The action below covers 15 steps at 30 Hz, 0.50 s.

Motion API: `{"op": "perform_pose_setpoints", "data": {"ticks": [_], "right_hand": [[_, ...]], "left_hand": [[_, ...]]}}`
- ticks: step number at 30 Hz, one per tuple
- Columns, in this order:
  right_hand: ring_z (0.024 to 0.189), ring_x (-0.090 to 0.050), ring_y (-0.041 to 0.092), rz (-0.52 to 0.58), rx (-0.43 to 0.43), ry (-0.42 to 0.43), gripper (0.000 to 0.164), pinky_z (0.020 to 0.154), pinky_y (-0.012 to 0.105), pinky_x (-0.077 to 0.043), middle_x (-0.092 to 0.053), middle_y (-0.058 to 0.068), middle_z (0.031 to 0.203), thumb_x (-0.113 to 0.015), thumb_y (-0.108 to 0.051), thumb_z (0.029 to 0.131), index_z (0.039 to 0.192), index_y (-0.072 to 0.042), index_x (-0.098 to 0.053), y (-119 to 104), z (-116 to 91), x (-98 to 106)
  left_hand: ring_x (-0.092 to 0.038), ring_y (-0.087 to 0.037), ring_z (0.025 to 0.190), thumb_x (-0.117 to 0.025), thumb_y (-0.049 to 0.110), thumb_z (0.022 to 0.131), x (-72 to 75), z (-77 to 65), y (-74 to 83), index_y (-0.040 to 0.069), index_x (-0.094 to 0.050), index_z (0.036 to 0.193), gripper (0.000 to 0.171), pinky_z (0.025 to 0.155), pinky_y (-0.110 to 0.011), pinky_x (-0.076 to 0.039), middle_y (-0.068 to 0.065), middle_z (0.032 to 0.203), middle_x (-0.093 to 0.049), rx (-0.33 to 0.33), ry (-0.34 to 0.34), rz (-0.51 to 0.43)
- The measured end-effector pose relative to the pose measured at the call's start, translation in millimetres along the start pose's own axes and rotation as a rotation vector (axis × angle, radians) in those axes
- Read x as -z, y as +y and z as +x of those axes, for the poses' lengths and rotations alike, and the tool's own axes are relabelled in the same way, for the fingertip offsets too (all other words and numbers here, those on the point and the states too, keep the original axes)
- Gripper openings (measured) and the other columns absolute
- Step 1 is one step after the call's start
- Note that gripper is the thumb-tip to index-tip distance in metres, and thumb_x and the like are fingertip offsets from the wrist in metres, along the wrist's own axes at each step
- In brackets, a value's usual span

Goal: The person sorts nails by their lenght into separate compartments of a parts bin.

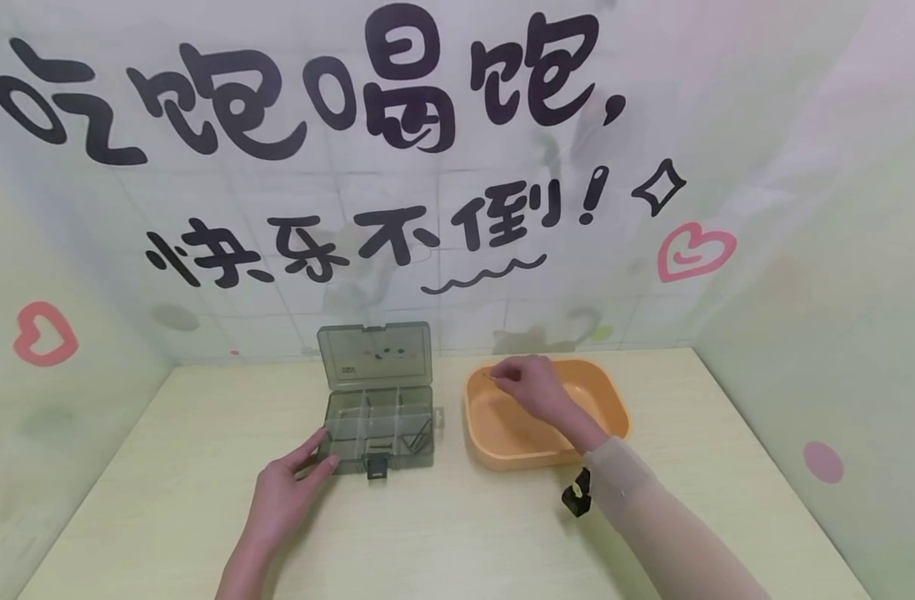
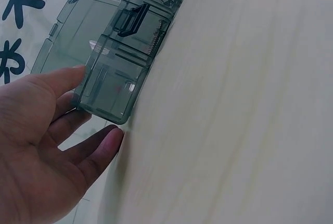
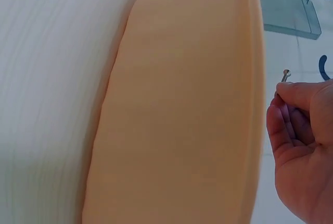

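A grey translucent compartment box stands on the table with its lid raised. My left hand is at its left end, the loosely extended fingers touching the side wall and the thumb near the front corner. Dark, thin bent pieces lie in the box's right compartment, and a threaded screw shows in a front one. Above the orange tray, my right hand pinches a small metal screw between thumb and forefinger, its rounded head sticking out.
The tray sits to the right of the box on the pale wooden table. A black object shows beside the right sleeve. Behind both containers rises a printed wall panel, with further panels at either side.
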State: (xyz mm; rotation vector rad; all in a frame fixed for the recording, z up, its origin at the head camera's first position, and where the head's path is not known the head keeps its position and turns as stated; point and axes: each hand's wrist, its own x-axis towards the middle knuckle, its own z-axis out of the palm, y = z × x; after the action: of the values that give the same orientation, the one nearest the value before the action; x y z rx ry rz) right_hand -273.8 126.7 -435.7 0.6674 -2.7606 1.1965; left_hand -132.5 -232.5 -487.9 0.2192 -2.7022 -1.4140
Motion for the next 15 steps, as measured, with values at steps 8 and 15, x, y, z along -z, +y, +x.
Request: {"op": "perform_pose_setpoints", "data": {"ticks": [8,15], "right_hand": [[0.089,-0.074,0.021,-0.012,0.082,-0.020,0.010,0.079,0.030,-0.063,-0.078,0.007,0.099,-0.076,-0.003,0.091,0.100,-0.005,-0.081,-19.7,2.1,-19.3],[0.094,-0.073,0.025,0.016,0.132,-0.081,0.011,0.084,0.032,-0.062,-0.077,0.010,0.102,-0.073,-0.001,0.093,0.103,-0.002,-0.079,-39.1,2.9,-37.3]], "left_hand": [[-0.061,-0.046,0.122,-0.069,0.028,0.101,0.0,-1.3,1.0,0.005,-0.051,0.150,0.057,0.091,-0.044,-0.061,-0.030,0.141,-0.054,0.001,0.006,-0.013],[-0.060,-0.045,0.123,-0.069,0.028,0.101,0.5,-1.5,1.9,0.005,-0.051,0.150,0.057,0.093,-0.045,-0.060,-0.028,0.144,-0.053,0.008,0.001,-0.020]]}}
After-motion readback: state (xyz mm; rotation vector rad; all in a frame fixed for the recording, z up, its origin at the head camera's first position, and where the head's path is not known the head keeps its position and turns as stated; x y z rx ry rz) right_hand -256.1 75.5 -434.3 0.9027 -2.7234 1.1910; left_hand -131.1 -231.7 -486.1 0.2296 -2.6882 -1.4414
